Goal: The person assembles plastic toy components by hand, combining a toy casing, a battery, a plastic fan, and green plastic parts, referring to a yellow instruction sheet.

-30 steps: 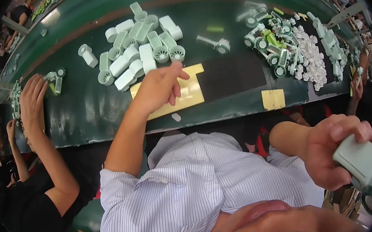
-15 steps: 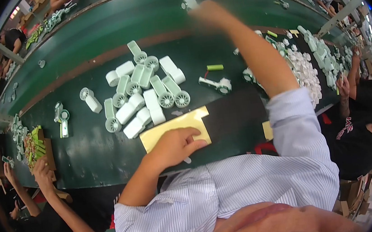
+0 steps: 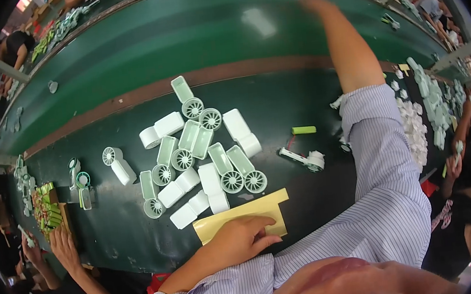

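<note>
My left hand (image 3: 249, 234) lies on a yellow sheet (image 3: 215, 225) at the table's near side, its thumb and forefinger apart. The other fingers are partly curled out of sight. Far out over the green conveyor belt (image 3: 178, 35) my right hand (image 3: 315, 1) is smeared by motion. A small pale spot shows at its fingertips, too blurred to name. Beyond the sheet lies a cluster of pale green and white plastic housings (image 3: 194, 137), several with round spoked ends. To their right rests a small white motor-like assembly (image 3: 304, 159), with red wire running toward a lime-green cylinder (image 3: 304, 130).
White small parts (image 3: 412, 128) are heaped at the right, beside my right sleeve. At the left stand clear-and-green assemblies (image 3: 83, 189) and a box of lime-green cylinders (image 3: 46, 207). A co-worker's hand (image 3: 64, 248) is close to that box. A brown ledge (image 3: 127, 104) borders the belt.
My right hand has swung farther away and rightward from beside a white cylindrical part on the belt. My left hand stays on the yellow sheet. The whole view has shifted.
</note>
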`<state>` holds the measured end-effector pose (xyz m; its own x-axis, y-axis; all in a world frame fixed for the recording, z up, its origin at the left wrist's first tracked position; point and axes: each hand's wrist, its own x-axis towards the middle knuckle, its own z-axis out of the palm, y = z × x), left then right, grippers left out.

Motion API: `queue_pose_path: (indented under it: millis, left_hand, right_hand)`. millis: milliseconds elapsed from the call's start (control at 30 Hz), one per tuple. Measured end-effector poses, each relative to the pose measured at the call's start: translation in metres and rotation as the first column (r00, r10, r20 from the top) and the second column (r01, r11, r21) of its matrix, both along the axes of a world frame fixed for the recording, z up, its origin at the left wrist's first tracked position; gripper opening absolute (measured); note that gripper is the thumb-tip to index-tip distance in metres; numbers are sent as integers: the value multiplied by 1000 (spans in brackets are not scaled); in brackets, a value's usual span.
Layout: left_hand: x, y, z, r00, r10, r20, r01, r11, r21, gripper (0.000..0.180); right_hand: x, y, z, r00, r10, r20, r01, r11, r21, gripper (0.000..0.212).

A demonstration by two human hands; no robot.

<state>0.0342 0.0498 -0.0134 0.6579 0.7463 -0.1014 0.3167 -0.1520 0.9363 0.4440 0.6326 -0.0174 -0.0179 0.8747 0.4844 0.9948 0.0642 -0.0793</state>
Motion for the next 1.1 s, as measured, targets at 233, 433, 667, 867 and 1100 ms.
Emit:
queue_pose_path:
  millis: [233, 433, 667, 867, 1100]
  left_hand:
    - [-2, 3, 2, 995, 72, -68, -74, 997, -33, 36]
    - [-3, -9, -1, 983, 162, 84, -126, 938, -324, 32]
    - [4, -19, 27, 748, 482, 456, -260, 845, -468, 48]
    - [39, -27, 32, 560, 510, 654, -286, 859, -425, 83]
    - [24, -68, 35, 729, 455, 511, -160, 840, -519, 27]
  right_hand:
    - [-46, -9, -22, 979, -61, 196, 126, 932, -339, 52]
    - [-46, -88, 52, 942, 32, -334, -191, 870, -455, 38]
    - [-105, -251, 145, -319, -5, -948, -948, 21, 319, 20]
    - [-185, -455, 153, -159, -165, -973, -931, 352, 92, 19]
    - [-171, -569, 101, -109, -160, -981, -847, 531, 7, 32]
